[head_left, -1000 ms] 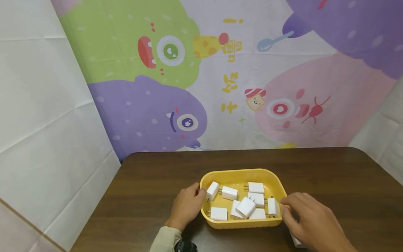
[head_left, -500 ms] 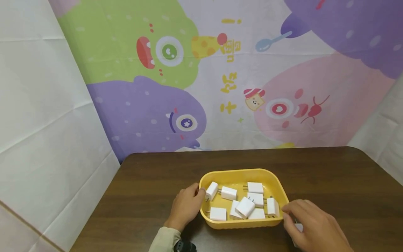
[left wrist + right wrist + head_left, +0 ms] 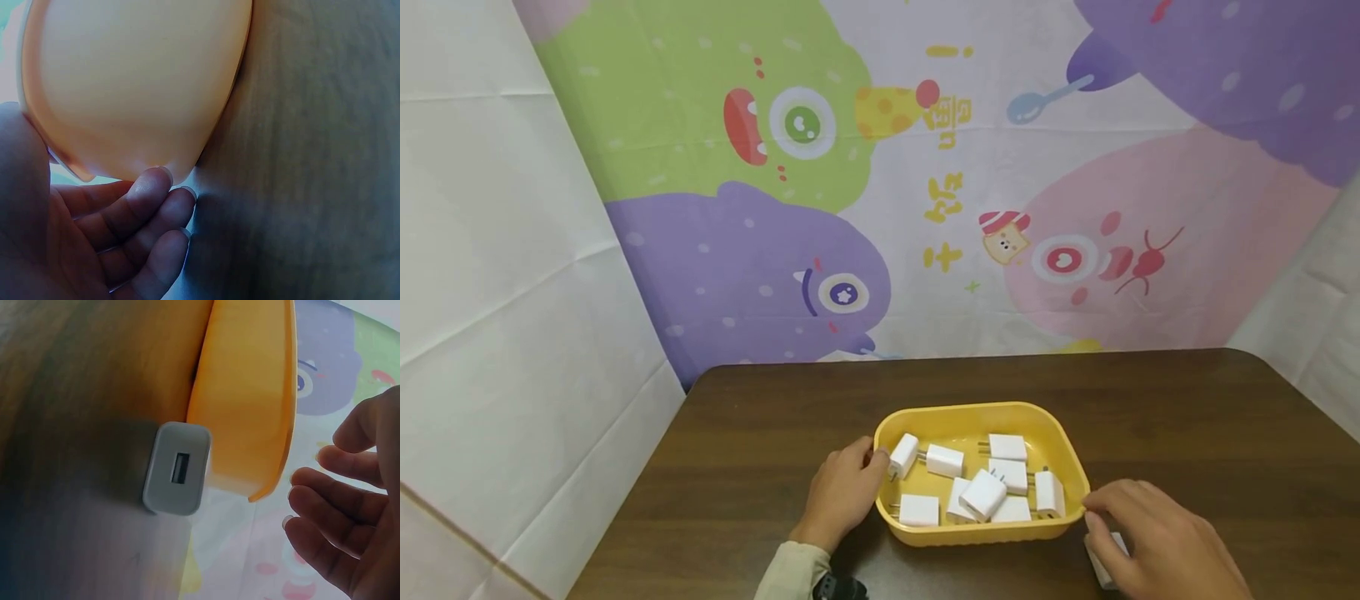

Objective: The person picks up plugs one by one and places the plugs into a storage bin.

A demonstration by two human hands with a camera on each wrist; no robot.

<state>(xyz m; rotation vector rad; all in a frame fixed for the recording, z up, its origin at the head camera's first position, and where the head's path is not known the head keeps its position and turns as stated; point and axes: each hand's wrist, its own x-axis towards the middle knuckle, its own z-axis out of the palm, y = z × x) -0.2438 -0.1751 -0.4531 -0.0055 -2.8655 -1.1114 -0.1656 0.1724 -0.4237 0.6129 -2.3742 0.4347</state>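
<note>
A yellow plastic basket (image 3: pixel 970 536) with rounded corners stands on the table, holding several white USB charger plugs (image 3: pixel 983 496) with metal prongs. My left hand (image 3: pixel 842 493) grips its left end; in the left wrist view the thumb is at the rim and the curled fingers (image 3: pixel 150 187) touch the outer wall. My right hand (image 3: pixel 1165 533) is just off the basket's right end, its fingers loosely bent with nothing between them. One more white charger plug (image 3: pixel 177 469) is on the table outside the basket, partly covered by the right hand in the head view; its USB port shows in the right wrist view.
The dark wooden table (image 3: pixel 775 433) extends behind and to both sides of the basket. A cartoon-printed cloth (image 3: pixel 955 317) hangs along its far edge, and a white cloth (image 3: pixel 550 275) hangs at the left. A black watch (image 3: pixel 841 586) is on the left wrist.
My right hand has drawn slightly right, away from the basket's rim, and more of the loose charger plug beneath it shows. The left hand, basket and plugs inside have stayed put.
</note>
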